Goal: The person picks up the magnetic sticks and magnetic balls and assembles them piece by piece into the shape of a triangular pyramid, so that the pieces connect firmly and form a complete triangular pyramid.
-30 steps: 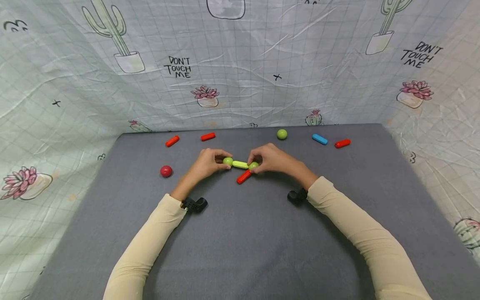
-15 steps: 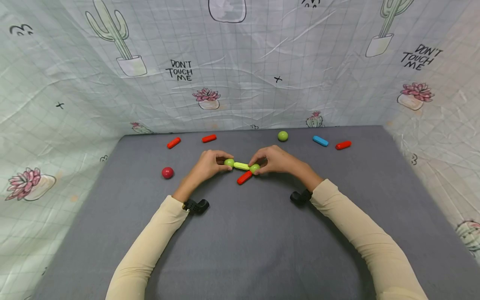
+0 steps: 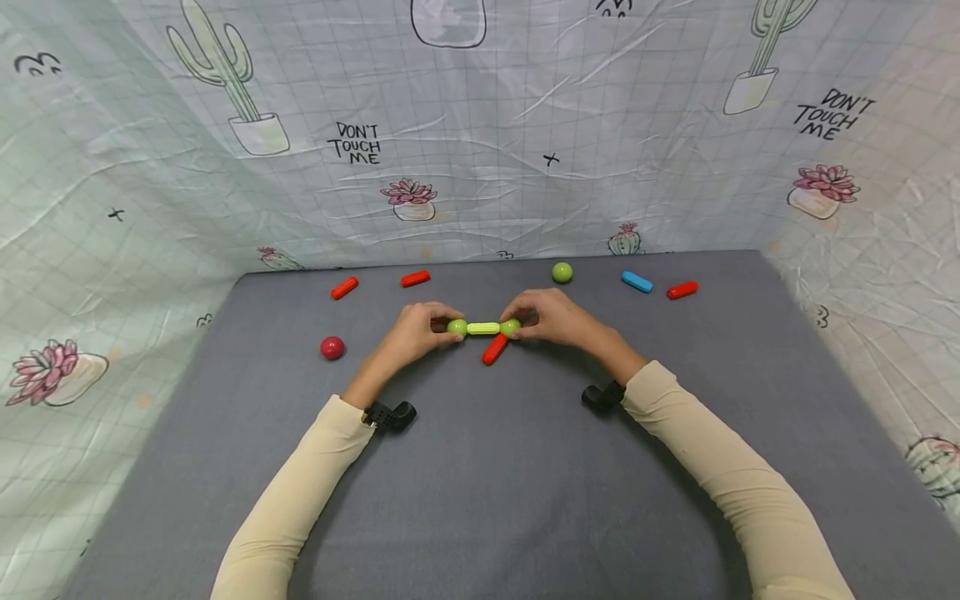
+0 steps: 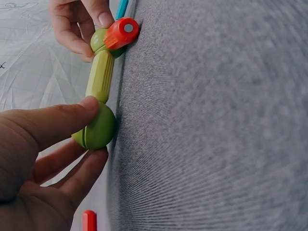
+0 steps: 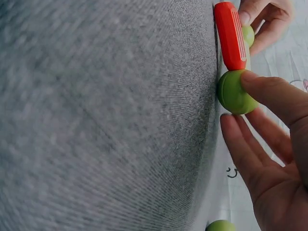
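My left hand (image 3: 418, 327) pinches a green ball (image 4: 101, 126) between thumb and fingers. A ridged yellow-green rod (image 3: 483, 328) runs from that ball to a second green ball (image 5: 235, 92), which my right hand (image 3: 551, 317) pinches. A red rod (image 3: 494, 349) joins this second ball at an angle, pointing toward the front left in the head view. In the left wrist view the red rod's free end shows a round silvery tip. The joined pieces lie low along the grey cloth.
A red ball (image 3: 332, 347) sits left of my left hand. Along the back edge lie two red rods, one (image 3: 344, 288) farther left than the other (image 3: 416, 278), a green ball (image 3: 562, 272), a blue rod (image 3: 637, 282) and another red rod (image 3: 682, 290). A printed curtain (image 3: 480, 125) hangs behind.
The red rod has swung slightly, its free end shifting a little right. The yellow-green rod now lies straighter between the two balls. Both hands keep their hold.
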### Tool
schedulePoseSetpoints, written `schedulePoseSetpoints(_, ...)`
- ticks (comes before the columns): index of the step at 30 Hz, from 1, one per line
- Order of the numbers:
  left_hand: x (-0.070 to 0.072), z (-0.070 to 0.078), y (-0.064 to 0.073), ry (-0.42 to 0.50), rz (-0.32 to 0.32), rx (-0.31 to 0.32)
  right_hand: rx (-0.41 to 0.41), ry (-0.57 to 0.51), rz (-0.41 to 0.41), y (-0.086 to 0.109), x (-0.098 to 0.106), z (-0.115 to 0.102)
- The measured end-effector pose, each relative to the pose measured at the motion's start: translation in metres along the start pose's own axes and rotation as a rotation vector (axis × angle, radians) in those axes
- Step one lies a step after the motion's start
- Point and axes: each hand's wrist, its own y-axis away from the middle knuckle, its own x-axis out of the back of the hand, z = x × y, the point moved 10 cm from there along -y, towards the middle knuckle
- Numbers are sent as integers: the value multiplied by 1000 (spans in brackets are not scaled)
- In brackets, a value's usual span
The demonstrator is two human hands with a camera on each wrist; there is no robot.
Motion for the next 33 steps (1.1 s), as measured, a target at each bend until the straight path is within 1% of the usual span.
schedulePoseSetpoints(4,0,-1,-2,9,13,-9,-7,-3,-21,-1,-1,0)
schedulePoseSetpoints(9,1,-1,-6,-44,32,-7,-2,10,-40,1,-1,-3)
schedulePoseSetpoints(11,0,-1,-8,-51,39,-1,-5,4,-56,3,-2,-3)
schedulePoseSetpoints(13,-1,-1,-11,-43,46,5,-9,-9,-76,6,-4,-3)
schedulePoseSetpoints(17,-3,0,-18,-34,63,6,-24,-68,-114,9,-9,-2)
schedulePoseSetpoints(20,-4,3,-22,-30,68,-3,-31,-106,-124,11,-10,-2)
schedulePoseSetpoints(23,-6,7,-26,-19,72,-13,-19,-118,-126,13,-10,-4)
schedulePoseSetpoints(27,-10,13,-32,-13,72,-28,22,-109,-151,16,-12,-9)
schedulePoseSetpoints(30,-15,20,-36,-16,52,-48,56,-86,-166,17,-14,-13)
schedulePoseSetpoints(32,-18,25,-37,-22,31,-62,75,-42,-142,16,-12,-13)
schedulePoseSetpoints(33,-19,27,-37,-26,20,-66,77,-21,-116,15,-9,-12)
